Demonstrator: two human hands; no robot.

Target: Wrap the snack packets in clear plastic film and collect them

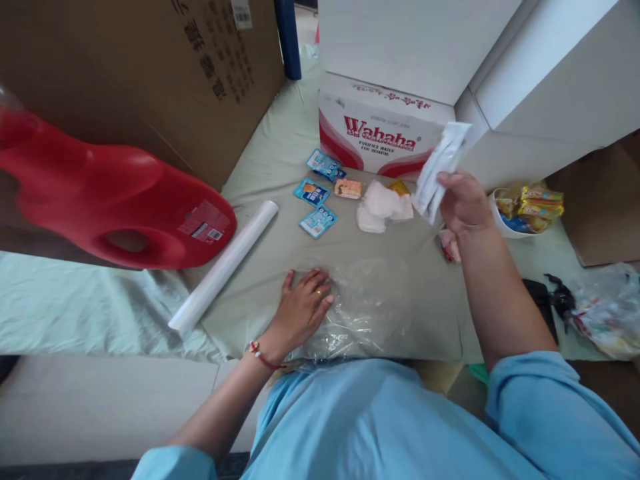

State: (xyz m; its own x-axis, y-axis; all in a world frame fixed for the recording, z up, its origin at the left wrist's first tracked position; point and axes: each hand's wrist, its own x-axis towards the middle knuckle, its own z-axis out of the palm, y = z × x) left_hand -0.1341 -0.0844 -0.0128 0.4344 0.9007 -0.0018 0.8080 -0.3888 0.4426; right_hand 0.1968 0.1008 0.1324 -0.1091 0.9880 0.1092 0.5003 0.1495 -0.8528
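Observation:
My right hand (463, 200) is raised above the cloth-covered surface and grips a flat white packet (443, 167), held upright in front of the Wahaha box (380, 130). My left hand (303, 310) lies flat, fingers spread, pressing the left edge of a clear plastic bag (365, 310) spread on the pale green cloth (280, 167). Beyond the bag lie three small blue sachets (318, 221), an orange sachet (347, 189) and a crumpled white wrapper (383, 205). A small pink packet (450, 245) lies under my right wrist.
A big red detergent jug (115, 197) lies on its side at the left. Beside it a white roll (225, 263) lies diagonally. A white bowl of snack packets (525, 210) stands at right, with a black object (543, 297) and a plastic bag (607, 310). Cardboard boxes (165, 67) stand behind.

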